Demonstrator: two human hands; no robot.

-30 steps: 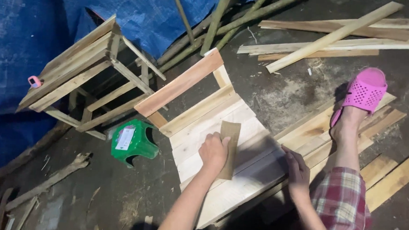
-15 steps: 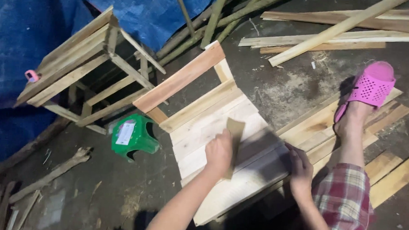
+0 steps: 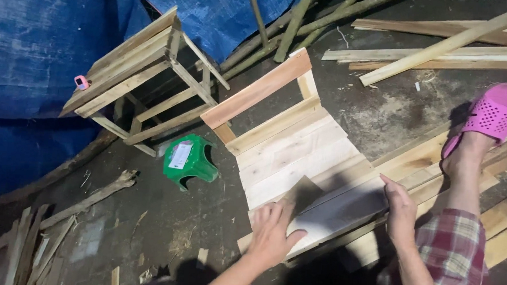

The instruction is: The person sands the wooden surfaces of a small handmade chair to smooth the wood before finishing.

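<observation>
Sanding block [image 3: 304,191] pressed flat on a pale wooden chair [image 3: 298,156] lying on its back at the centre of the frame.

Left hand [image 3: 272,231] rests spread, fingers apart, on the block's near end; right hand [image 3: 400,207] lies open on the seat's lower right edge, steadying it. Risks, as judged: the block may slip from under the flat palm, since no fingers clamp it, and the chair may skid on the loose boards [image 3: 429,156] beneath. Counted: one chair, one block, one unfinished stool [image 3: 137,75] at upper left, one green plastic stool [image 3: 189,161], one pink sandal [image 3: 494,113] at right.
</observation>
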